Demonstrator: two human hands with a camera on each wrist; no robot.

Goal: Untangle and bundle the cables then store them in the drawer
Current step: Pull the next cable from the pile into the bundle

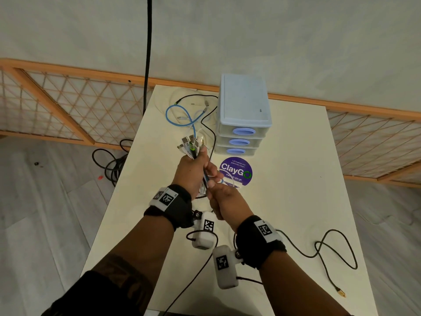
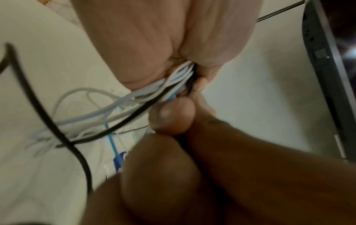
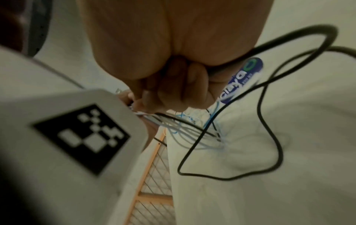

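Over the white table, my left hand grips a bunch of white, blue and black cables in its fist. Their USB plugs fan out above the thumb. Just below it, my right hand curls its fingers round the same strands. In the left wrist view the strands leave my left hand's palm, and the right thumb presses beside them. In the right wrist view my right hand is a closed fist over the cables. A blue loop and a black cable trail back across the table. The pale blue drawer unit has all three drawers pushed in.
A round purple ClayGo sticker lies in front of the drawers. A thin black wrist-camera lead snakes over the table's right side and ends in a gold plug. Black cords are heaped on the floor at the left. A wooden lattice rail runs behind the table.
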